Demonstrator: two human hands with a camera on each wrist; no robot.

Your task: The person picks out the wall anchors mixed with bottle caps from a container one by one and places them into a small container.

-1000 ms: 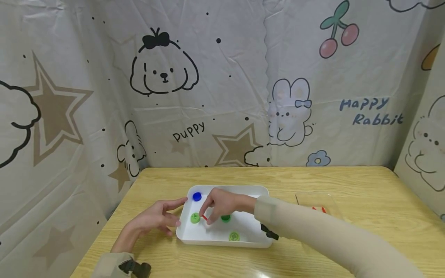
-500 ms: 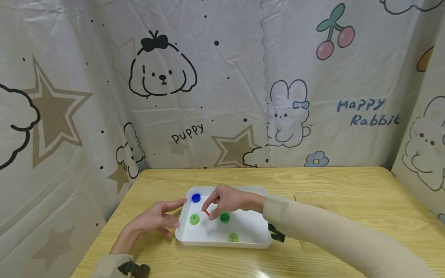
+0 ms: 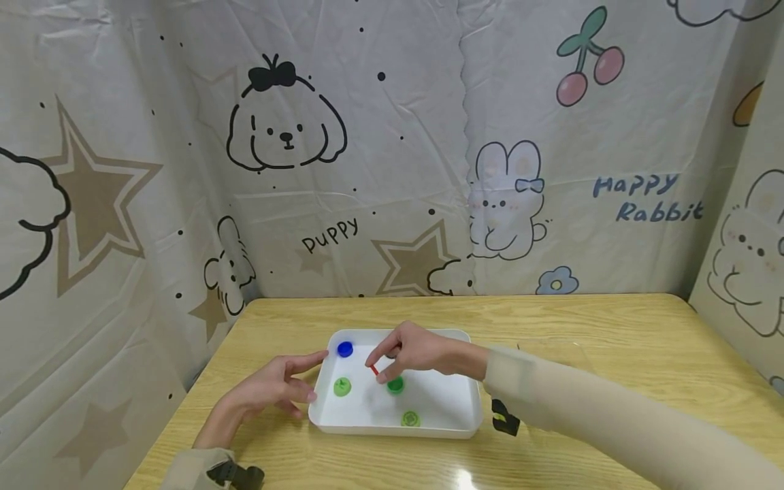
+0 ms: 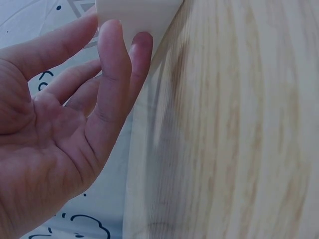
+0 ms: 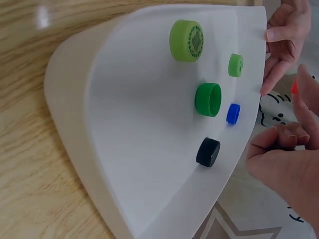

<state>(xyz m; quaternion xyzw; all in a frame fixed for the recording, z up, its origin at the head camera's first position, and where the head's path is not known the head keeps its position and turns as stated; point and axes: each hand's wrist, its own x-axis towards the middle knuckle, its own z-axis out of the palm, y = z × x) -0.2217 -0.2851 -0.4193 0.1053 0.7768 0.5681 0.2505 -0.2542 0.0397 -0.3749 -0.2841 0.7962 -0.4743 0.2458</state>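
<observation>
A short red stick [image 3: 373, 369] is pinched between the thumb and index finger of my right hand [image 3: 416, 350], above the white tray [image 3: 437, 405]. My left hand [image 3: 275, 384] rests its fingertips against the tray's left side, fingers loosely extended; in the left wrist view those fingers [image 4: 112, 74] touch the tray's white wall. Several bottle caps lie in the tray: a blue one [image 3: 345, 349], a light green one [image 3: 342, 386], another light green one [image 3: 410, 418], a dark green one [image 3: 395, 385] and a black one [image 5: 208, 152], mostly hidden behind my right hand in the head view.
On the wooden table [image 3: 643, 381], right of the tray, lies a clear plastic container [image 3: 551, 347], partly covered by my right sleeve. A printed curtain [image 3: 392, 170] hangs behind the table and along its sides.
Near the left light green cap a second ago, my right hand has risen and shifted right, carrying the red stick. My left hand keeps its place at the tray.
</observation>
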